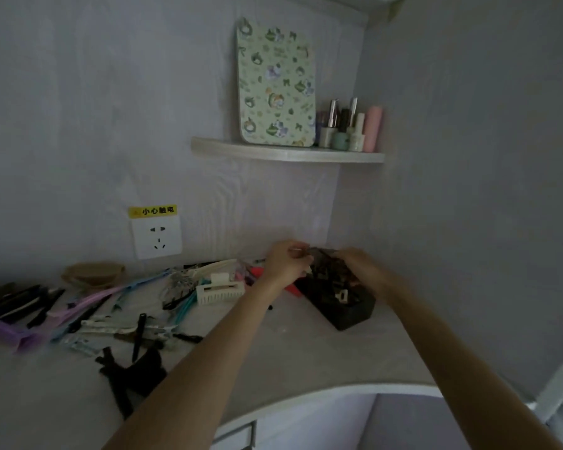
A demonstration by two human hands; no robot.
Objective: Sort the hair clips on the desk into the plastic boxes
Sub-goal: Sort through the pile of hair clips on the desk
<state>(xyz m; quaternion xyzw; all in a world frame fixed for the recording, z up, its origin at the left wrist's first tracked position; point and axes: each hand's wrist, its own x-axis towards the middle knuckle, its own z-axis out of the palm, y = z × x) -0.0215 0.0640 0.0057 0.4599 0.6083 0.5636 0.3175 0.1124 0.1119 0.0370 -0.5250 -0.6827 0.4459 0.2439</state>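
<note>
Both arms reach to the desk's far corner. My left hand (pixel 288 261) has curled fingers and pinches a small thin clip (pixel 306 253) over the back of a dark plastic box (pixel 355 315) filled with dark clips. My right hand (pixel 359 263) is over the same box, fingers curled down into the pile; what it holds is hidden. A white slatted plastic box (pixel 220 292) stands left of my left forearm. Several loose hair clips (pixel 88 313), purple, blue, black and silver, lie spread across the desk's left half. A red clip (pixel 293 289) lies between the boxes.
A wall socket (pixel 156 238) with a yellow warning label sits above the desk. A corner shelf (pixel 286 152) holds a patterned board and several small bottles. A beige hair net (pixel 93 274) lies by the wall. The desk's curved front edge (pixel 338 389) runs near my arms.
</note>
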